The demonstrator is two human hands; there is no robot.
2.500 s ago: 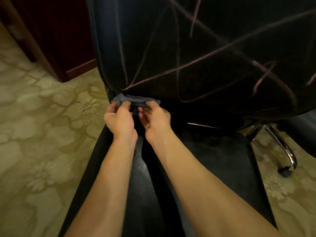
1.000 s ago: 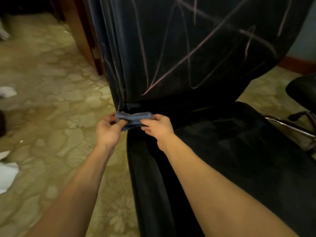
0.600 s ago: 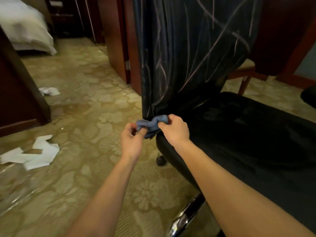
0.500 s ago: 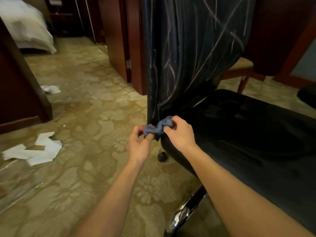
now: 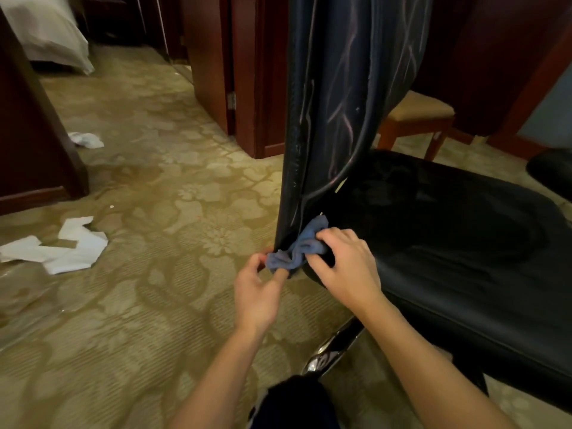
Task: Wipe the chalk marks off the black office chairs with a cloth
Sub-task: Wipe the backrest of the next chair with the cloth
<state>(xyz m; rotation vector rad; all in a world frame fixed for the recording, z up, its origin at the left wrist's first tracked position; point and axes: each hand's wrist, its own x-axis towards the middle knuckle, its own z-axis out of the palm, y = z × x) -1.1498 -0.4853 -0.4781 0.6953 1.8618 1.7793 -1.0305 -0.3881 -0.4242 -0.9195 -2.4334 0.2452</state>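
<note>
Both my hands are on the cloth [image 5: 298, 247], bunched at the bottom corner of the backrest [image 5: 340, 88] where it meets the seat [image 5: 464, 243]. Left hand [image 5: 257, 292] pinches the cloth's lower left end between thumb and fingers; right hand [image 5: 346, 267] has fingers curled over the other end, against the seat edge. Cloth is crumpled, not flat

Chalk marks [image 5: 343, 125] run in long pale lines up the backrest, seen nearly edge-on from here. Lots left, so I'd judge the job barely started on this chair

How I'd do the step:
- refold the cloth into a flat pad first; a bunched wad gives poor contact and likely just smears
- one hand wipes, the other steadies the backrest; chair has a chrome leg [image 5: 334, 351], probably rolls or swivels under push
- follow each line along its length with firm pressure, then cross strokes for residue
- turn to a clean face once it loads with chalk
- check the seam at the backrest edge, chalk could sit in it

Risk: chair spins away, or I spread dust onto the seat
</note>
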